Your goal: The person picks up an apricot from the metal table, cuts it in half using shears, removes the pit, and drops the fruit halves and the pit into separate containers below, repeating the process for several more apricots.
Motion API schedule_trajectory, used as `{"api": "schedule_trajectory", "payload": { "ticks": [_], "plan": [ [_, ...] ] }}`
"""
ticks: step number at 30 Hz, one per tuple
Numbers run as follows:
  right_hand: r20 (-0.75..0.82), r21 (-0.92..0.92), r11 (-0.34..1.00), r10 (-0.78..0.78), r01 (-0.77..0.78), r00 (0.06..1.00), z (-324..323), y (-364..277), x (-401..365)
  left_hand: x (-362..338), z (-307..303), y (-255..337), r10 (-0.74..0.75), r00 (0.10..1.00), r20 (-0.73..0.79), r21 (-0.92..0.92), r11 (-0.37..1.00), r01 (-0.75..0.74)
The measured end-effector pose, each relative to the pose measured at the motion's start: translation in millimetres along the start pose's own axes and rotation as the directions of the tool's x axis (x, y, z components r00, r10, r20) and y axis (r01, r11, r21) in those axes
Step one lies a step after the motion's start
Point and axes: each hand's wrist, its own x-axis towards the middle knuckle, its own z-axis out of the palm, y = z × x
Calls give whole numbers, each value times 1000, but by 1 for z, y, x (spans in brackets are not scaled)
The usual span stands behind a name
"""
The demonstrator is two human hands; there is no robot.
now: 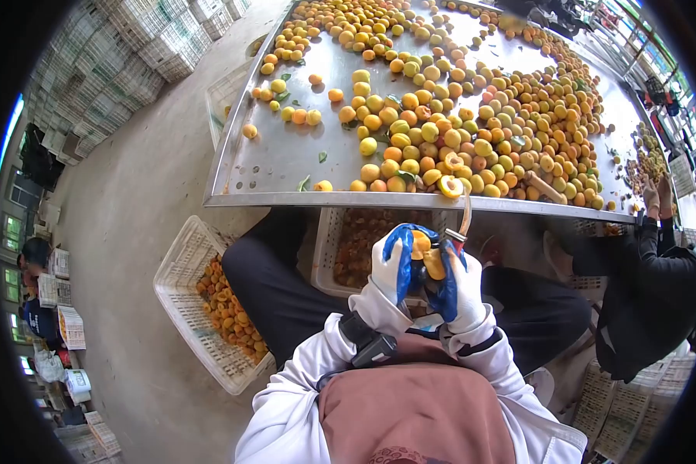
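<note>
The left hand (394, 264) grasps a yellow fruit piece (421, 244); the gloved right hand (462, 292) grips a red-ended tool (457, 237) and seems to pinch a second piece (435, 264) too. Both pieces sit between the palms, just nearer than the metal table (274, 172). To work the fruit well, I'd judge, pinch softly – ripe flesh probably bruises – and keep the tool's tip turned away from the left fingers. Staying low over the white crate (322, 259) should catch drips. As for writing, a white box (77, 383) at far left carries blue marks, too small to read – no brand is legible.
</note>
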Motion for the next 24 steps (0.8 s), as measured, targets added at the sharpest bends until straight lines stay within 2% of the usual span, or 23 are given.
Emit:
{"api": "schedule_trajectory", "payload": {
  "ticks": [1, 2, 3, 5, 7, 8, 9, 10, 11, 14, 19, 21, 23, 24],
  "plan": [
    [1, 6, 1000, 6, -6, 1000, -3, 2, 2, 7, -1, 4, -108, 991, 78, -68, 991, 113],
    [42, -77, 994, -80, 83, 996, -8, 5, 5, 12, -3, 6, -208, 964, 164, -126, 965, 230],
    [88, -156, 972, -162, 175, 983, -13, 6, 6, 11, -7, 5, -213, 963, 164, -118, 965, 233],
    [130, -397, 836, -358, 379, 925, -19, 7, 6, 9, -14, 0, -428, 874, 232, -375, 790, 486],
    [192, -522, 702, -456, 484, 869, -23, 4, 8, 15, -10, 1, -431, 880, 199, -365, 801, 474],
    [195, -518, 704, -456, 486, 868, -26, 3, 9, 17, -9, 5, -431, 882, 190, -337, 815, 471],
    [117, -342, 866, -345, 364, 931, -31, 3, 9, 19, -8, 8, -430, 884, 182, -308, 829, 467],
    [66, -140, 966, -211, 219, 975, -35, 2, 8, 20, -7, 10, -429, 885, 181, -304, 832, 465],
    [69, -136, 966, -214, 221, 974, -38, 2, 8, 22, -6, 11, -417, 894, 162, -290, 846, 447],
    [-39, 83, 994, -73, 76, 997, -50, 6, 13, 31, -5, 14, -406, 903, 143, -248, 868, 429],
    [10, 105, 991, -84, 82, 996, -68, 10, 16, 76, -4, 15, -397, 905, 150, -128, 900, 416],
    [-30, 19, 983, -183, 184, 983, -69, 12, 16, 106, -5, 6, -348, 917, 194, -75, 927, 367],
    [-80, -15, 982, -186, 186, 979, -66, 9, 15, 127, -5, 3, -385, 912, 142, 99, 922, 374],
    [-130, -49, 982, -186, 181, 974, -64, 6, 15, 132, -4, 0, -344, 936, 72, 244, 916, 317]
  ]
}}
